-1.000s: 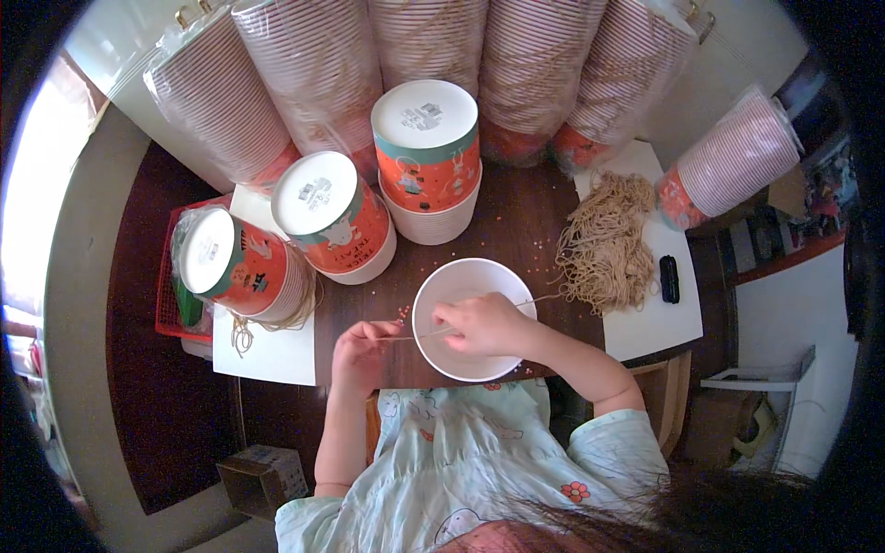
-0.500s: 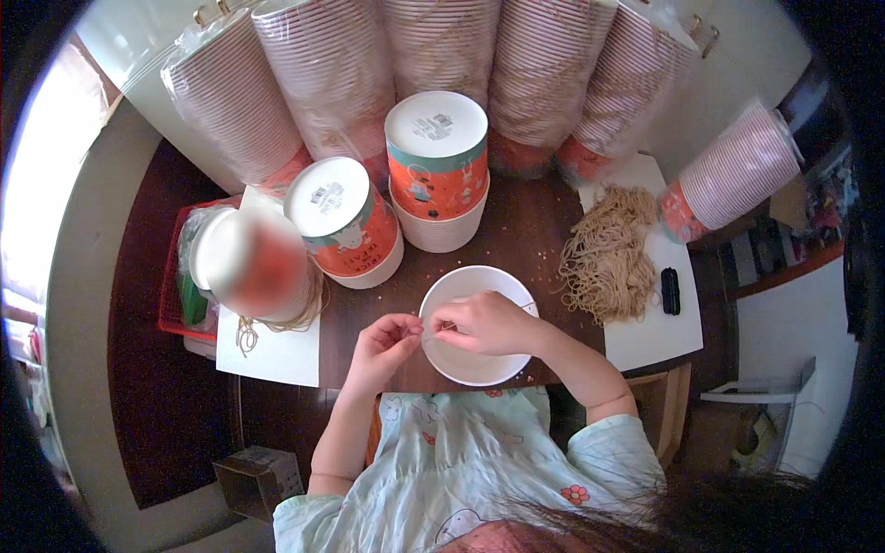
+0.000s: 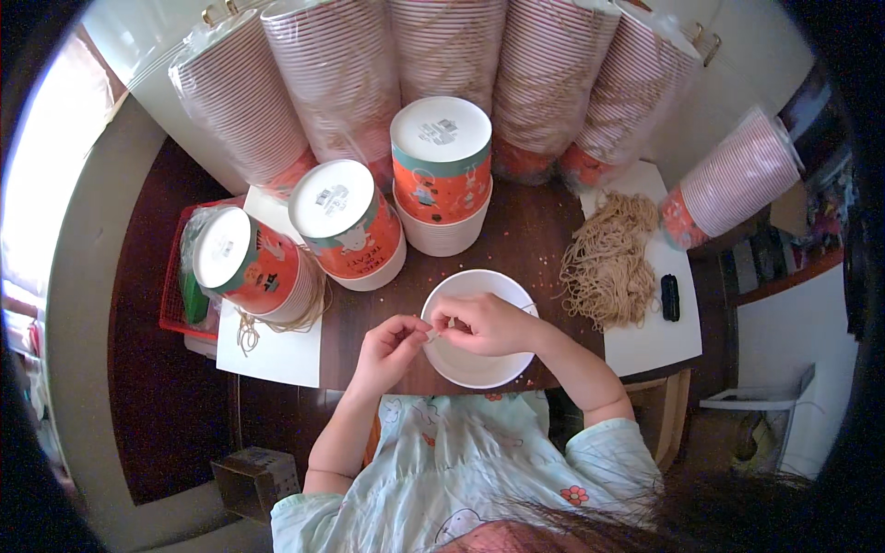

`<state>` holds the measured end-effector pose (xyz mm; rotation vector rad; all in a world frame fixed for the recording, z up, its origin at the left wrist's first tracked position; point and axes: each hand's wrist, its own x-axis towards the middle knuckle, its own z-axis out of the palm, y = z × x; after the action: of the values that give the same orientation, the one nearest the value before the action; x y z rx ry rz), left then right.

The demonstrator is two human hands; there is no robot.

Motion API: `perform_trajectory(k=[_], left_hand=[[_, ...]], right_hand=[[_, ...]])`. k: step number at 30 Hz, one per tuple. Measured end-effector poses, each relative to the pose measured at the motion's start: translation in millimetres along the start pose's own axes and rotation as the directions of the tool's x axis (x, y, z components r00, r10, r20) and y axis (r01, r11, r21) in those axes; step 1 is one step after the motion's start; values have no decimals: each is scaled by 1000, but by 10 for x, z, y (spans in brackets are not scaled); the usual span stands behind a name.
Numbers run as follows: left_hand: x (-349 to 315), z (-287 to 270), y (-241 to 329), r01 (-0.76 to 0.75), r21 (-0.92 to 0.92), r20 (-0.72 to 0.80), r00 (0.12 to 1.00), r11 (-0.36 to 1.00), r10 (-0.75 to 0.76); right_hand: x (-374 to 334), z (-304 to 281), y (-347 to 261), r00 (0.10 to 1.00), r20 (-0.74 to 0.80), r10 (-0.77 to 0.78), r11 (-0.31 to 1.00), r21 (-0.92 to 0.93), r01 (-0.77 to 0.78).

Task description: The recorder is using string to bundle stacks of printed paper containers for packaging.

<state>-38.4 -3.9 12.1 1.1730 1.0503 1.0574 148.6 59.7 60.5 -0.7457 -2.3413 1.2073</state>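
A white paper bucket [image 3: 479, 373] stands upright on the table in front of me, its open mouth facing up. My left hand [image 3: 392, 350] is at its left rim, thumb and forefinger pinched together. Over the bucket's mouth, my right hand [image 3: 484, 324] pinches too, its fingertips meeting those of the left. Between the fingertips shows a short bit of pale cord [image 3: 433, 336]; much of it is hidden by the fingers. A thin strand also pokes out near the right rim, beside my right wrist.
Upside-down orange printed buckets [image 3: 441, 175] stand in stacks at left and centre. A heap of beige cords [image 3: 610, 263] and a black case [image 3: 669, 298] lie on white paper at right. Tall plastic-wrapped bucket stacks [image 3: 442, 55] line the back. A red basket [image 3: 175, 286] stands far left.
The fingertips of both hands have come together at the bucket's left rim, with the right fingers shifting slightly. The whole view has moved a little; the bucket stays in place.
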Motion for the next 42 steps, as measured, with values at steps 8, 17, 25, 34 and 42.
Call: perform_trajectory(k=[8, 17, 25, 34, 42], left_hand=[[22, 23, 65, -97, 97, -87, 991, 991, 105], [32, 58, 96, -109, 336, 64, 994, 936, 93], [34, -23, 19, 54, -42, 51, 997, 998, -52], [46, -80, 22, 133, -169, 59, 990, 977, -125], [86, -235, -109, 180, -267, 95, 982, 947, -160]], right_hand=[[-9, -16, 2, 999, 24, 26, 1000, 12, -26], [39, -13, -13, 995, -59, -84, 957, 273, 97], [-73, 107, 116, 977, -123, -176, 972, -180, 153], [-73, 245, 107, 969, -215, -121, 974, -212, 75], [-117, 336, -123, 957, -195, -216, 911, -394, 125]])
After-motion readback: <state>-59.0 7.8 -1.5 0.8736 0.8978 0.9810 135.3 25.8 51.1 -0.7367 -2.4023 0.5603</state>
